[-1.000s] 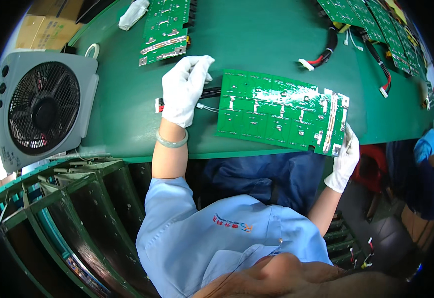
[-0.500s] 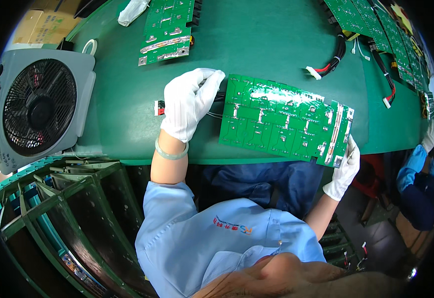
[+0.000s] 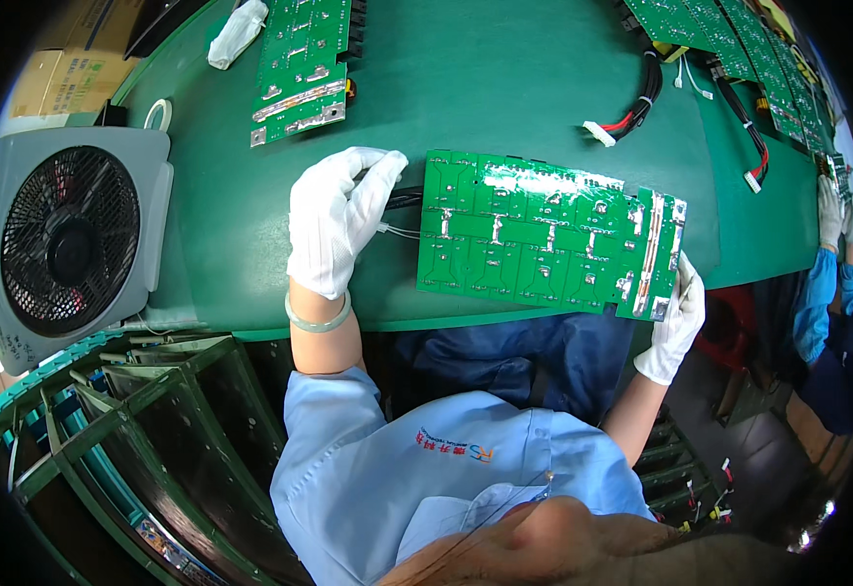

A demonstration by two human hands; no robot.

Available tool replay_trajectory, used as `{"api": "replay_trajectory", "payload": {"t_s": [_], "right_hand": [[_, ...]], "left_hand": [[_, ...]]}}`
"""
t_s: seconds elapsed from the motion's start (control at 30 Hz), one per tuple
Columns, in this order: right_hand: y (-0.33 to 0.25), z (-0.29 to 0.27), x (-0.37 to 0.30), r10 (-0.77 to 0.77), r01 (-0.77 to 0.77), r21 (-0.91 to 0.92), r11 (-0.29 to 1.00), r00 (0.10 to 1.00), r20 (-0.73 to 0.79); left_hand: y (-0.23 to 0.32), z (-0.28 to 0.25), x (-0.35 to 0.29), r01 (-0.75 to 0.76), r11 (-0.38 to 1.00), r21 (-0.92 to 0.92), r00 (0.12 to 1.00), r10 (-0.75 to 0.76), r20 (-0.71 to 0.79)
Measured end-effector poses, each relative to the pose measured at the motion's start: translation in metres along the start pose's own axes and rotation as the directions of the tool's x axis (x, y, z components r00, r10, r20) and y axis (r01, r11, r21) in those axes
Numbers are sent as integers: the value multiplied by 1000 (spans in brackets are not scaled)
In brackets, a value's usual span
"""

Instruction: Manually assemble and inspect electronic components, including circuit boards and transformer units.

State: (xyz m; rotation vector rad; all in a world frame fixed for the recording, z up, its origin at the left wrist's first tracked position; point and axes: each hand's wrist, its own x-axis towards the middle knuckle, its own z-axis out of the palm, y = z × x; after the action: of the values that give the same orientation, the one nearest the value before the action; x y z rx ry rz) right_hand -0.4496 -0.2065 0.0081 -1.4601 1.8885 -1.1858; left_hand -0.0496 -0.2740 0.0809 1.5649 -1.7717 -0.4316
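"Two white-gloved hands, then: how do the fingers stand?"

"On the right hand, they're closed on the near right corner of a green circuit board. On the left hand, they're bent, tips drawn close together. I can't tell whether those tips meet or hold anything."

"What's next to the left hand?"

"Black cables run from the board's left end and vanish behind the glove. Thin white wires come off just nearer, their small connector beside the palm."

"And which way does the board point?"

"Its long axis runs left to right, with the right end angled slightly toward the near side. The soldered face is up, and a silvery strip crosses it near the right end."

"Where is it, exactly?"

"Over the near part of a green tabletop, close to the edge. Whether it lies flat or is lifted, I can't say."

"Anything else on that surface?"

"A second board at the far left, beside a crumpled white bundle; more boards at the far right, with cable bundles trailing; and a grey fan on the left."

"And the room?"

"A cardboard box at far left, a green metal rack at near left, and a co-worker's gloved hands at the table's right edge."
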Motion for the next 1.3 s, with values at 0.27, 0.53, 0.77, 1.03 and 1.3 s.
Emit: {"api": "replay_trajectory", "payload": {"t_s": [0.27, 0.53, 0.77, 1.03, 1.3], "right_hand": [[-3, -3, 0, 21, -21, -63, 998, 1000, 1], [0, -2, -1, -12, 12, -27, 1000, 1000, -1], [3, -1, 0, -20, 20, -19, 1000, 1000, -2], [9, -3, -1, 19, -19, 8, 1000, 1000, 0], [16, -6, -2, 0, -1, 42, 999, 1000, 9]], "left_hand": [[13, 5, 0, 289, 938, -192, 944, -313, -108], [6, 2, 0, 221, 968, -117, 959, -238, -154], [12, 1, 0, 205, 974, -101, 967, -217, -132], [11, 1, 0, 181, 982, -62, 978, -186, -96], [7, -1, 4, -39, 996, 83, 999, 40, -9]]}}
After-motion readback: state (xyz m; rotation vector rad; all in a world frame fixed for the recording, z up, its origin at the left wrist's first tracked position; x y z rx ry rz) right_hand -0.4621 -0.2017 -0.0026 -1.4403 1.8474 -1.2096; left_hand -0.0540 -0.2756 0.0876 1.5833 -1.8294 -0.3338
